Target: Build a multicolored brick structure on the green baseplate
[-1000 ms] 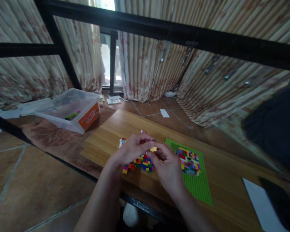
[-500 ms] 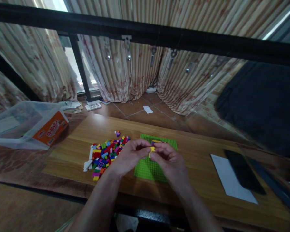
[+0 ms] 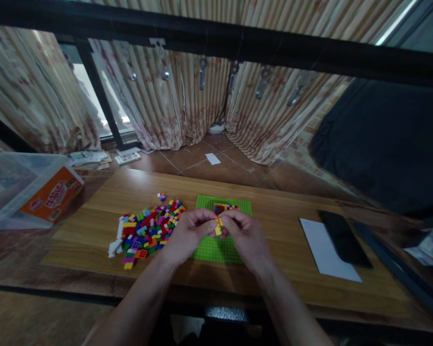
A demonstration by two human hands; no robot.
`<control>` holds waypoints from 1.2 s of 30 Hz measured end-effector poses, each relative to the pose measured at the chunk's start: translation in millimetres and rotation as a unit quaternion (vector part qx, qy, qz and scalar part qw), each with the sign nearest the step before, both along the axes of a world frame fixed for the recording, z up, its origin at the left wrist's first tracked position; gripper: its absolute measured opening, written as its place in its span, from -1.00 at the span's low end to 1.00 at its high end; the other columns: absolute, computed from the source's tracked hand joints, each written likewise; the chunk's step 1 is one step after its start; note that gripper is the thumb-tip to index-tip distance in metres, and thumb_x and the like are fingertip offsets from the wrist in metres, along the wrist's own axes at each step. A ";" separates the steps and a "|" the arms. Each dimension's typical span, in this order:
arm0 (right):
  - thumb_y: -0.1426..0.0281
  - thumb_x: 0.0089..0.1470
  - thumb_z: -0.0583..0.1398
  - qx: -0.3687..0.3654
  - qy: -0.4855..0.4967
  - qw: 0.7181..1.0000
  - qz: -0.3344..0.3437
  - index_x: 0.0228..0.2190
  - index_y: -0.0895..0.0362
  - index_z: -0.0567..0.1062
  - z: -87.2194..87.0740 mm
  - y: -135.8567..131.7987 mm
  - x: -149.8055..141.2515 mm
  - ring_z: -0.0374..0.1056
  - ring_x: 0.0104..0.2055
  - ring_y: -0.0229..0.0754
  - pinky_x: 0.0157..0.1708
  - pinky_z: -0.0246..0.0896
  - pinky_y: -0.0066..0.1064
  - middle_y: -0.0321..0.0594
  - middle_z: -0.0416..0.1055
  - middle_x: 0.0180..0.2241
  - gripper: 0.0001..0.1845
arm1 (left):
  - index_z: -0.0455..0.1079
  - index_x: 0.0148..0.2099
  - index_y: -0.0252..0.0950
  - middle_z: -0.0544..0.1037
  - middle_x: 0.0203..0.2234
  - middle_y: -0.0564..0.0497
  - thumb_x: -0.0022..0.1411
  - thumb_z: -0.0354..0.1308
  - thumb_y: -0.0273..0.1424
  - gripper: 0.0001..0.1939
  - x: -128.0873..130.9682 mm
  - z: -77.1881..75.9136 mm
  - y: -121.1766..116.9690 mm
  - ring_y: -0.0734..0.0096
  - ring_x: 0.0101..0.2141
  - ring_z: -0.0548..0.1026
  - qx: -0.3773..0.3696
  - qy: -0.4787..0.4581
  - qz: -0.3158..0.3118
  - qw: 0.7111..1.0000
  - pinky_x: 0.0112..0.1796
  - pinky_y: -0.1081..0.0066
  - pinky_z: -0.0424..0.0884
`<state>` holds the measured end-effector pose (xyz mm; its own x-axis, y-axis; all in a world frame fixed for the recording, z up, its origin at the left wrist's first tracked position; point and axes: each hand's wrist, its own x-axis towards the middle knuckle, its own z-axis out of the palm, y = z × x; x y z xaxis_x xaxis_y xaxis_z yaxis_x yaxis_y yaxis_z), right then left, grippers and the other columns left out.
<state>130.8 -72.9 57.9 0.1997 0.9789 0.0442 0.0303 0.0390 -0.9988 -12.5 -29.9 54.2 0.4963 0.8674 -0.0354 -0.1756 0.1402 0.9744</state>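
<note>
Both hands meet above the green baseplate [image 3: 220, 251], pinching small yellow toy bricks [image 3: 218, 228] between their fingertips. My left hand [image 3: 192, 233] grips the yellow piece from the left, and my right hand [image 3: 244, 236] from the right. Whether it is one brick or two joined ones I cannot tell. Behind the fingers, a patch of multicoloured bricks [image 3: 226, 207] is built on the baseplate, mostly hidden by my hands. Left of my left hand lies a heap of loose coloured bricks [image 3: 152, 226] on the wooden table [image 3: 277, 221].
A clear plastic box [image 3: 7, 211] with an orange label stands beyond the table's left end. On the right, a dark phone-like slab [image 3: 345, 239] partly covers a white sheet [image 3: 328, 254]. A black metal bar [image 3: 209, 36] crosses above, before the striped curtains [image 3: 198, 105].
My view has swung to the right. The hands, with the yellow bricks between them, have gone from over the loose heap to over the baseplate; the right fingers have closed in tighter.
</note>
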 end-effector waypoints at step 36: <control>0.22 -0.31 0.41 -0.104 0.251 0.954 -0.129 -0.49 0.15 0.47 -1.5 4.9 59.0 0.04 -0.66 -0.46 -0.74 -0.18 -0.61 -0.44 0.30 -0.58 -0.65 | 0.51 -0.32 -0.21 0.64 -0.28 0.02 0.23 0.21 -0.49 -0.90 39.5 -35.3 -7.5 0.27 -0.22 0.50 0.446 0.316 0.100 0.831 -0.14 0.23 0.36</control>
